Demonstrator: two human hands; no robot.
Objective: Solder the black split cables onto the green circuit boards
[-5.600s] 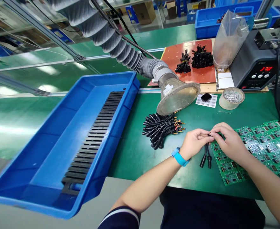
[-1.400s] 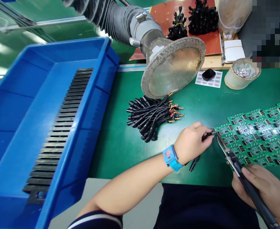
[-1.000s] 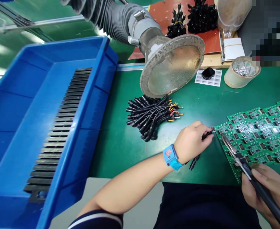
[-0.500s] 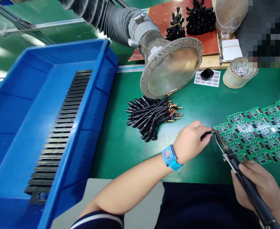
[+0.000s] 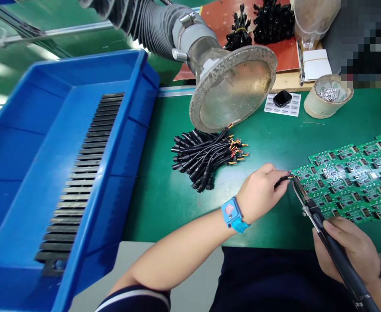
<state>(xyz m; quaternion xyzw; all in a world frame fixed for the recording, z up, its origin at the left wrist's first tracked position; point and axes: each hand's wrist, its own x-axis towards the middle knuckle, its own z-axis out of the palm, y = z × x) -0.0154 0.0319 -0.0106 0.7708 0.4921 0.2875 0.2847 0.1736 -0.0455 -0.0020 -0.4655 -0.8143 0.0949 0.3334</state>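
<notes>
Green table (image 5: 275, 138) carried everything. Big blue plastic bin (image 5: 30, 143) sat at the left edge, tilted, with a long row of black slotted parts (image 5: 83, 177) lying down its middle. Grey ribbed extraction hose (image 5: 138, 19) came in from top, ending in a dirty funnel hood (image 5: 232, 86) that hung over the table centre. Panel of green circuit boards (image 5: 349, 177) lay flat at right. Red mat (image 5: 284, 50) at the back held two clumps of black connectors (image 5: 268, 19). Bundle of black cable pigtails (image 5: 206, 158) with stripped coloured ends lay just below the hood, apart from the hands. Tape roll (image 5: 327, 102) with metal bits inside stood back right, a small black item on a white label sheet (image 5: 283, 104) near it.

Left hand (image 5: 262, 193), blue wrist strap (image 5: 234, 214) on its wrist, was closed in a pinch on one black cable pigtail (image 5: 280, 182), its wire ends at the near left corner of the board panel. Right hand (image 5: 353, 251) was wrapped around a soldering iron (image 5: 327, 242); the iron's tip met the wire ends at the panel corner.
</notes>
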